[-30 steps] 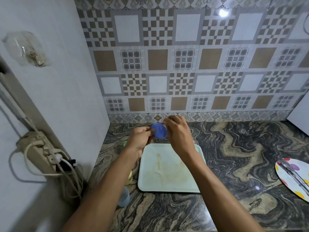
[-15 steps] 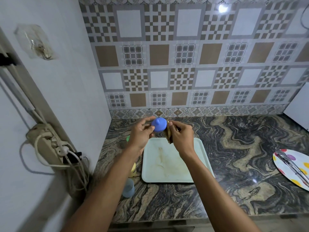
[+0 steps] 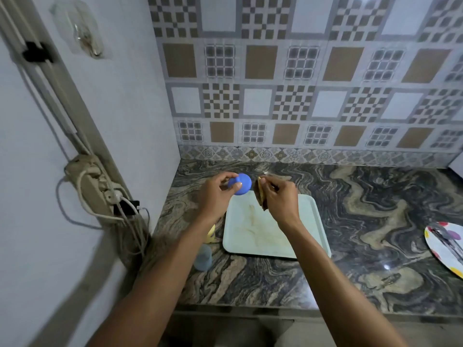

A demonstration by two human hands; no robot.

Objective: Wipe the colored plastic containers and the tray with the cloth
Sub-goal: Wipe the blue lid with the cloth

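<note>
My left hand [image 3: 216,194] grips a small blue plastic container [image 3: 242,184] by its narrow end, above the far left corner of the pale tray [image 3: 310,221]. Just to its right, my right hand [image 3: 279,199] pinches a brown and yellow cloth [image 3: 261,196] that hangs down over the tray. Cloth and container are slightly apart. The tray lies flat on the marble counter and has brownish smears in its middle. A yellow container [image 3: 212,232] and a light blue container [image 3: 203,257] stand on the counter left of the tray, partly hidden by my left forearm.
A spotted plate [image 3: 448,249] with metal tongs lies at the counter's right edge. The white side wall on the left carries a power strip with cables [image 3: 100,191]. A tiled wall closes the back. The counter's front edge [image 3: 250,306] runs below my forearms.
My hands have drawn apart: the cloth has come off the blue container and now hangs beside it. The camera has pulled back and shows more of the counter's front.
</note>
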